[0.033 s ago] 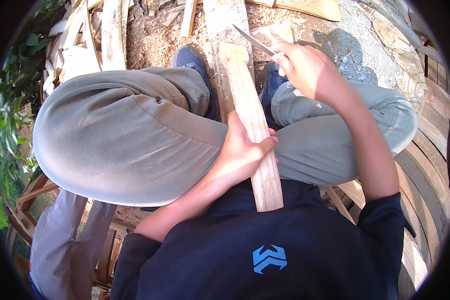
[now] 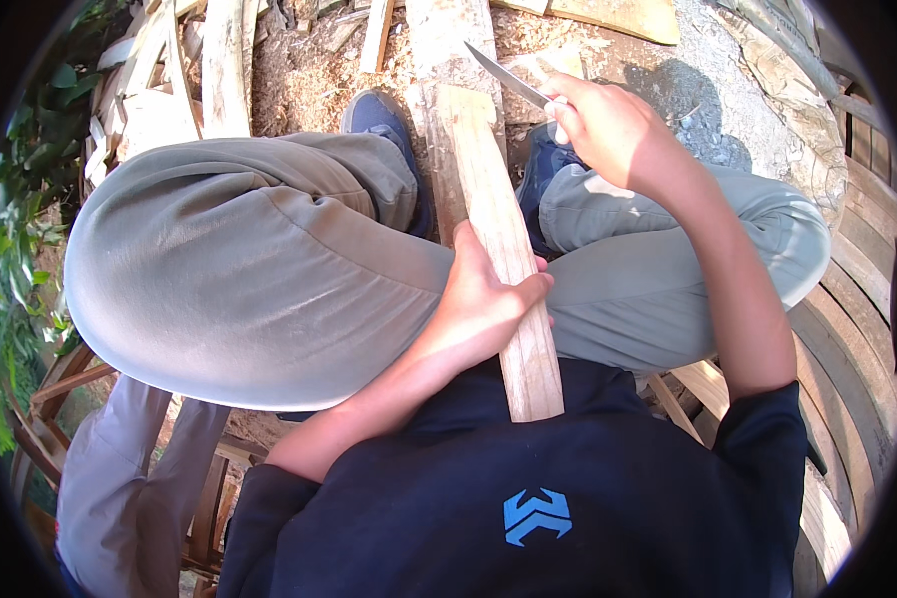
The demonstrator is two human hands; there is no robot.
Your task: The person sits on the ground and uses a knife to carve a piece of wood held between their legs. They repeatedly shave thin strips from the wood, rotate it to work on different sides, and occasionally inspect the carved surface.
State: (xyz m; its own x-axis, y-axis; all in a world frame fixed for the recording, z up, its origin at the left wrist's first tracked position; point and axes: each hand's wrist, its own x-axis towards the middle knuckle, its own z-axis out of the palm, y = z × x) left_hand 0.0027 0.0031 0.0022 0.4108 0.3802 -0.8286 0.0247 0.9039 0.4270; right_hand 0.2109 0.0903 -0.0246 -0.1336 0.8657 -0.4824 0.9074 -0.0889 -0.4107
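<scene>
My left hand [image 2: 483,304] is wrapped round a pale wooden slat [image 2: 493,194], gripping it below its middle. The slat runs from my shirt front away between my knees, its far end lying on a board [image 2: 444,30] that extends ahead. My right hand [image 2: 616,130] is closed round the handle of a knife [image 2: 511,80], and the fingers hide most of that handle. The bare blade points away and to the left, above the slat's far end and apart from it.
Wood shavings [image 2: 304,100] cover the ground ahead. Long wood strips [image 2: 226,70] lie at the far left, and a flat board [image 2: 618,15] at the far right. Stacked planks [image 2: 847,349] line the right side. Grey fabric like trousers [image 2: 120,478] shows at the lower left, near green leaves [image 2: 10,259].
My right hand and the knife have shifted very slightly away from me. My left hand and the slat stay where they were.
</scene>
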